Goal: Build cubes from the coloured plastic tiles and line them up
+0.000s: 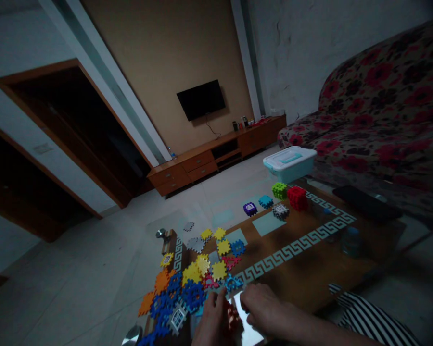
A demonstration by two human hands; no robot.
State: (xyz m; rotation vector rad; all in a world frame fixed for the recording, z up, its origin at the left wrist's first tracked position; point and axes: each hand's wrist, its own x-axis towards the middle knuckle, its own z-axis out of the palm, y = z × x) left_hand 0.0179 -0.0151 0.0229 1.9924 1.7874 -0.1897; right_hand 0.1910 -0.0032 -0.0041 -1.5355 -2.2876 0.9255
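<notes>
My left hand [211,319] is at the bottom of the view, its fingers closed against a stack of brownish-red interlocking tiles [233,317]. Just right of it, my right hand [261,307] is curled, and what its fingers hold is hidden. A bright white patch [250,331] shows between and below the hands. Beyond my fingertips lie a light-blue tile [233,282] and a pinkish-red tile [211,280]. Blue tiles [194,294] and a grey window tile [178,317] are heaped to the left of my left hand.
Yellow tiles [219,270] and orange tiles [162,281] spread over the glass table [296,269]. Farther back stand a red stack [298,198], a green stack [279,191] and a purple stack [250,208]. A lidded box [290,163] is behind them, a bottle [351,240] at right.
</notes>
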